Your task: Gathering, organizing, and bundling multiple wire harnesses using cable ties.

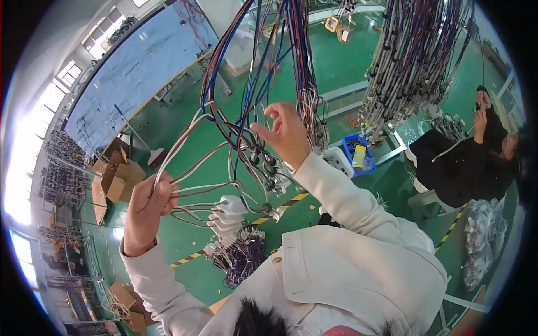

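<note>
My left hand [147, 210] is closed around several brown and white wires [193, 162], pinched between thumb and fingers. From that grip the wires loop right, toward a hanging bundle of blue, dark red and black cables [238, 131]. White plastic connectors [226, 217] dangle on wire ends just right of this hand. My right hand [284, 134] is raised beside the hanging bundle, its thumb and curled fingers apart, with no wire plainly in its grasp. Below it hang dark round parts [269, 171] on the cable ends.
A dense curtain of cables with grey sleeves [400, 67] hangs at the right. Beneath it are a blue bin [358, 152] and a metal frame. A person in black [465, 162] sits farther right. At left stand a blue-topped table [134, 73] and cardboard boxes [120, 176].
</note>
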Action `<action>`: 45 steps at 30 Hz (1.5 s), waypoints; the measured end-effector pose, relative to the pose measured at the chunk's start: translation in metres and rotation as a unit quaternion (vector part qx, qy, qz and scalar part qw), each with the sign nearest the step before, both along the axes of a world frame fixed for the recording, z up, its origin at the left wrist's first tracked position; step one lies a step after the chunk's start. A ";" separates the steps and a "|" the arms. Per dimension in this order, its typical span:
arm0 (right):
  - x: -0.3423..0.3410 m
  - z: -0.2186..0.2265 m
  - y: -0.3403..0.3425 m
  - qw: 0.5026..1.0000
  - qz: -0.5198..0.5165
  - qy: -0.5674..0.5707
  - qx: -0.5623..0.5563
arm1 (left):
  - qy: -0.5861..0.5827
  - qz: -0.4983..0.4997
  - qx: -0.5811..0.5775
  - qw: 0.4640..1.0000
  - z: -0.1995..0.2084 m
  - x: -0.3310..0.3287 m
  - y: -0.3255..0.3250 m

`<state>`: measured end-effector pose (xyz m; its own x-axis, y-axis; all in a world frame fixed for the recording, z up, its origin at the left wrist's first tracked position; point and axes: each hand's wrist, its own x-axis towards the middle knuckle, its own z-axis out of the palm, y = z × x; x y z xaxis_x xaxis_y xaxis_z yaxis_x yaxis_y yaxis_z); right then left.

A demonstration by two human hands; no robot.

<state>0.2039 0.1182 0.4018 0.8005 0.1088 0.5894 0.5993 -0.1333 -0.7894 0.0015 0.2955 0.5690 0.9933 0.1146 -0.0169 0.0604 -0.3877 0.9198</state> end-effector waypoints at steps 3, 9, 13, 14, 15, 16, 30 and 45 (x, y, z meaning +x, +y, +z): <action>0.004 0.000 0.007 1.000 0.008 0.000 0.012 | -0.001 -0.023 0.002 1.000 -0.002 0.002 0.002; -0.039 0.060 -0.059 0.916 0.307 0.059 0.251 | 0.003 0.052 0.115 0.992 -0.008 0.018 0.030; -0.042 0.096 -0.164 0.785 0.439 -0.038 0.435 | -0.014 0.061 0.109 0.992 -0.018 0.025 0.045; -0.032 0.102 -0.194 0.790 0.433 -0.023 0.434 | -0.014 0.044 0.122 0.991 -0.016 0.027 0.045; -0.018 0.103 -0.221 0.807 0.394 0.023 0.439 | -0.021 0.033 0.121 0.992 -0.018 0.032 0.044; -0.011 0.100 -0.243 0.818 0.356 0.073 0.446 | -0.014 0.033 0.135 0.990 -0.020 0.030 0.045; 0.031 0.138 -0.320 0.980 -0.160 0.120 0.020 | -0.012 -0.028 0.132 0.991 -0.027 0.035 0.050; 0.072 0.033 -0.038 0.940 0.293 0.158 -0.080 | -0.011 -0.005 0.062 0.998 0.004 0.004 0.010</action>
<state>0.2757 0.0804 0.4346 0.7076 0.6523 0.2717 0.3465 0.0148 -0.9379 0.0055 0.3057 0.5735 0.9943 0.1051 0.0194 0.0359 -0.4991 0.8658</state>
